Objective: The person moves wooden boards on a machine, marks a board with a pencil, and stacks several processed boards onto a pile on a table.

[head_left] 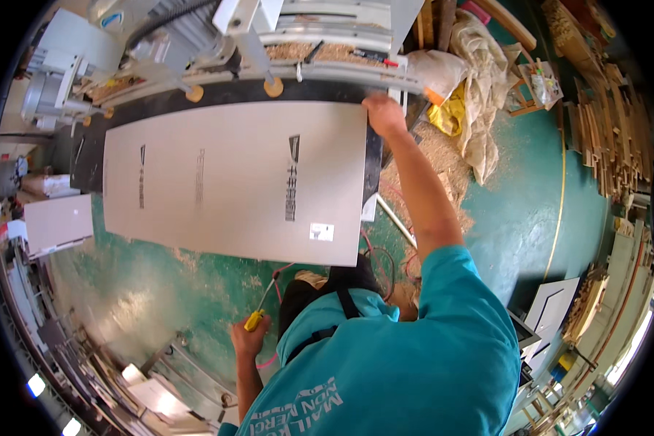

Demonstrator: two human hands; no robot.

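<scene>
While the left hand (250, 337) clasps a yellow-handled tool (254, 320) and the right hand (386, 116) touches the far right corner of the pale panel (240, 182), its grip unclear to me, I judge the panel, lying on the black machine bed (320, 91), could skew if pushed unevenly.

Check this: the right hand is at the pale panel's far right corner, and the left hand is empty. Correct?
Not quite: the head view shows the left hand holding a yellow-handled tool, not empty. The right hand is at the far right corner of the pale panel.
</scene>
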